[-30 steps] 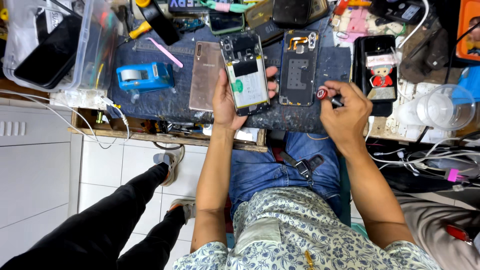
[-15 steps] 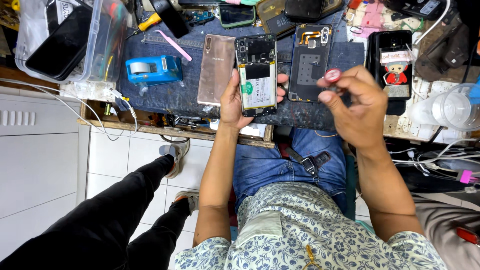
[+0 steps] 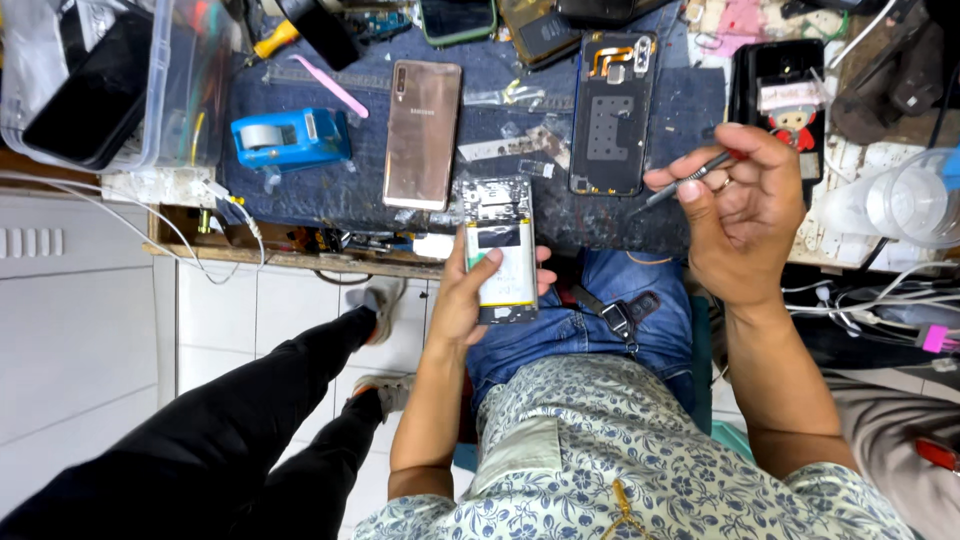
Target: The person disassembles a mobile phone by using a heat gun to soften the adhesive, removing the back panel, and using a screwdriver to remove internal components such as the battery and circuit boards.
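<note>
Cluttered denim-covered workbench [image 3: 350,190]: left hand [image 3: 470,295] grips opened phone [image 3: 503,255], right hand [image 3: 740,215] pinches tweezers [image 3: 685,182].

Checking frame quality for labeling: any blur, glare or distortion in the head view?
Head view: evenly lit, soft shadows; opened phone in the left hand is sharp; thin tool in the right hand slightly soft; mild glare on the clear plastic bin; edges bow a little.
</note>
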